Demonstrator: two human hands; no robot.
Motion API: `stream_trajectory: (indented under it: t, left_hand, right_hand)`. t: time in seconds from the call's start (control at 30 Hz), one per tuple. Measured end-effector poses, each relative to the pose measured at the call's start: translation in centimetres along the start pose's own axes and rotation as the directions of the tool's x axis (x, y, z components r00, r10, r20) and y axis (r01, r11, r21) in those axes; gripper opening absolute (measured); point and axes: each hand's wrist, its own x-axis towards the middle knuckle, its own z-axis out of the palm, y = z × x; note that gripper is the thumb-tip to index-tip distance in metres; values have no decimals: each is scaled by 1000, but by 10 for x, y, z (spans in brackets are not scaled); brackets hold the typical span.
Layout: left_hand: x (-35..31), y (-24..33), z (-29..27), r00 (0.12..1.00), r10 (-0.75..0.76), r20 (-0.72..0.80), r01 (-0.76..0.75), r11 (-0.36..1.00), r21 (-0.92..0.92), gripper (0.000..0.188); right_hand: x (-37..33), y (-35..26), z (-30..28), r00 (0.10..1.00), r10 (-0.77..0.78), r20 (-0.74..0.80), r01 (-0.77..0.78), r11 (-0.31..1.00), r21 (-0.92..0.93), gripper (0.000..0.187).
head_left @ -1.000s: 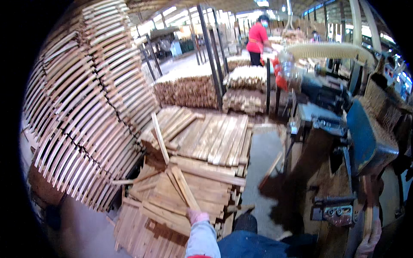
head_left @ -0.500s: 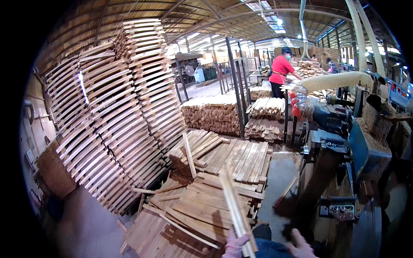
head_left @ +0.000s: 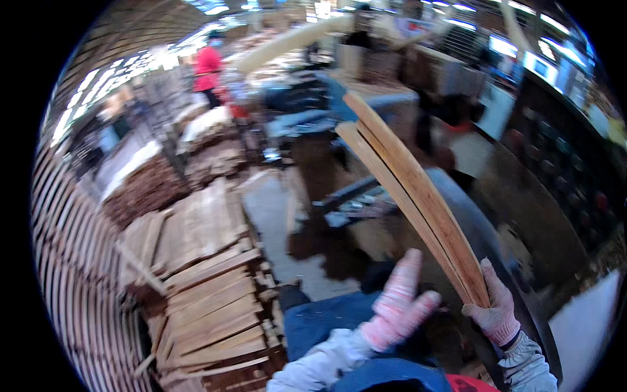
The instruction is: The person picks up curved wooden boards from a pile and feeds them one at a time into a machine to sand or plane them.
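Two long, narrow wooden slats [head_left: 424, 189] lie side by side, a thin gap between them, slanting up and away to the left. My gloved right hand [head_left: 494, 308] grips their near ends, thumb on one side. To the left of it, my gloved left hand [head_left: 400, 306] is raised with fingers apart and nothing in it; it touches no slat. Below the slats is part of a machine with a dark, curved surface [head_left: 516, 261].
On the left stands a stack of boards [head_left: 209, 320], with a tall pile of slats [head_left: 72, 268] beyond its left side. A blue machine [head_left: 304, 121] with a pale hose [head_left: 294, 42] is ahead. Farther off, a person in red [head_left: 208, 68] stands by stacked wood.
The view has swung right. The slats have passed from my left hand to my right hand and now reach over the machine. My left hand has let go and opened.
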Motion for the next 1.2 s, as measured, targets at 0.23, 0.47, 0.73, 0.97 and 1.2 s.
stream_trajectory:
  t: [0.23, 0.47, 0.73, 0.97, 1.2]
  left_hand:
    - [-28, -76, -58, 817, -432, -382, 297, 883, -362, 65]
    - [-185, -146, -187, 78, -444, -892, 288, 867, -407, 77]
    - [-351, -155, -225, -623, -269, -734, 587, 459, -666, 91]
    - [-397, -195, -237, -715, -276, -643, 487, 463, -741, 83]
    - [-448, -220, -271, -695, -406, -594, 455, 392, -800, 67]
  right_hand:
    - [-117, 41, -69, 952, 232, -199, -302, 818, -489, 91]
    - [-28, 88, -9, 863, 178, -472, -188, 982, 27, 77]
    - [174, 73, 69, 956, 11, -294, 80, 952, 294, 68]
    - [59, 94, 2, 999, -3, -52, 3, 1000, 10, 68]
    - [-113, 48, -59, 953, 277, -121, -302, 870, -390, 74]
